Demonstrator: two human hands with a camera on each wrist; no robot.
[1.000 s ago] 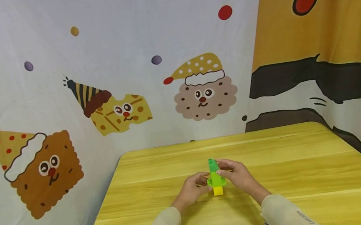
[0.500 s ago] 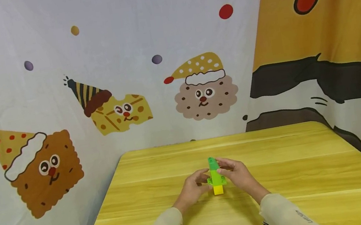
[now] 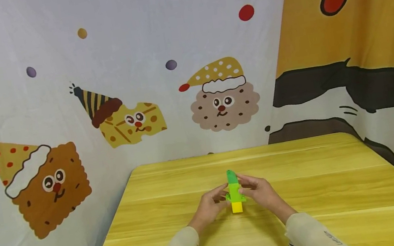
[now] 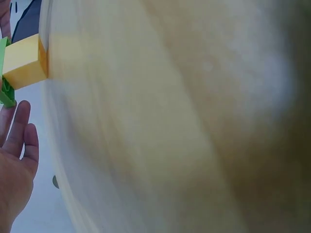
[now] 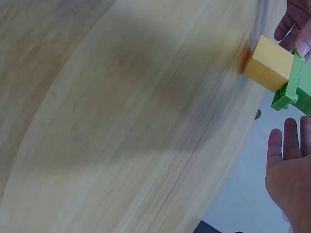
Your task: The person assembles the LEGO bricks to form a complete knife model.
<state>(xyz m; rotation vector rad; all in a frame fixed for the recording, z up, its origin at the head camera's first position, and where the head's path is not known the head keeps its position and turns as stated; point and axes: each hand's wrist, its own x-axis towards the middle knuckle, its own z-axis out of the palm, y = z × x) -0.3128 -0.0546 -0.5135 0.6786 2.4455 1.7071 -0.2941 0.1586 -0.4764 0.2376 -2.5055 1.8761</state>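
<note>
A small upright tower of toy building bricks stands on the table between my two hands in the head view. Its base is a yellow brick (image 3: 237,207), with light green bricks (image 3: 234,193) above and a darker green brick (image 3: 232,177) with a sloping top. Short studded green ends jut out at both sides. My left hand (image 3: 209,208) holds the tower's left side, its thumb at a green end. From the right, my right hand (image 3: 263,194) holds it with thumb and fingers. Both wrist views show the yellow brick (image 4: 24,63) from below; the tower's top is cut off there.
The wooden table (image 3: 308,200) reaches away to a white curtain (image 3: 138,34) printed with cartoon biscuits and cheese. At the right hangs an orange and black printed part (image 3: 345,41).
The tower has turned slightly and shifted a little left. My right thumb has slid from the front of the green bricks to their right side. The left hand has hardly moved.
</note>
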